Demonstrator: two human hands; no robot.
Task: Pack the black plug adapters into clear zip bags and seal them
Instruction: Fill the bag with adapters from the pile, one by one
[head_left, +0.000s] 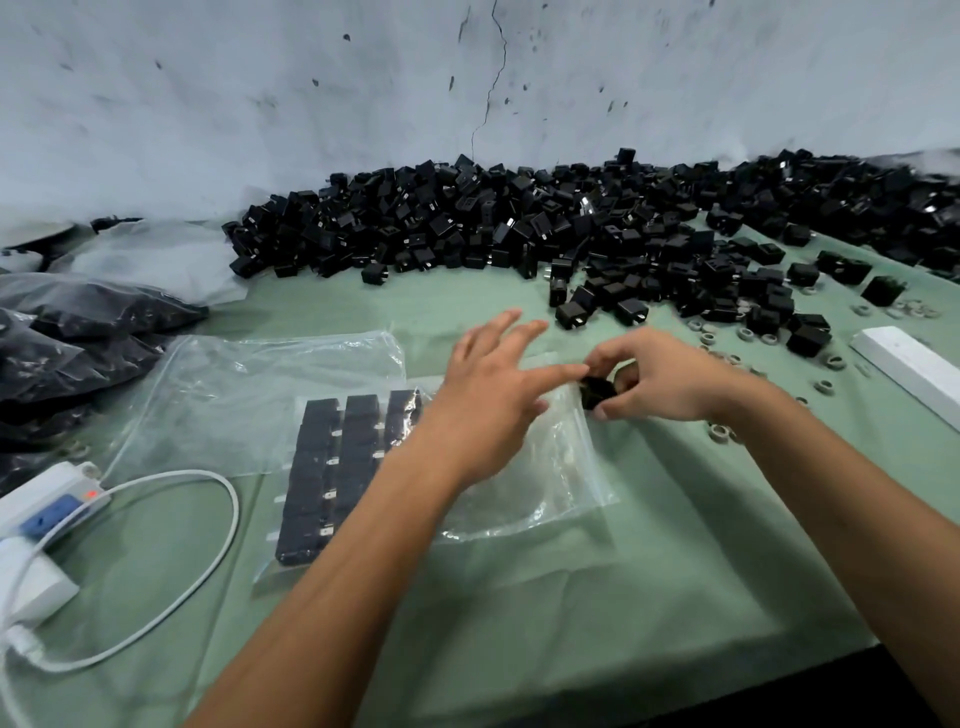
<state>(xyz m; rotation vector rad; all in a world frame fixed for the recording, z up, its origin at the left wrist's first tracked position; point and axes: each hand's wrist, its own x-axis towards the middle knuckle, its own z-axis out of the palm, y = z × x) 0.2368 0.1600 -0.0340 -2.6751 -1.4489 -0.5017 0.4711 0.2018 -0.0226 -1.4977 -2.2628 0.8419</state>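
Head view: two hands (488, 395) (654, 379), three adapter columns (337, 467).

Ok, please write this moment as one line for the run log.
step: filling bag | right hand: pinches black adapter at bag mouth | left hand: open over clear zip bag | bag: partly filled, unsealed

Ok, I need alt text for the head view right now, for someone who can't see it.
A right hand pinches one black adapter at the mouth of a clear zip bag on a green table, while the open left hand is over the bag. Inside it, adapters lie in rows; a loose pile sits behind.
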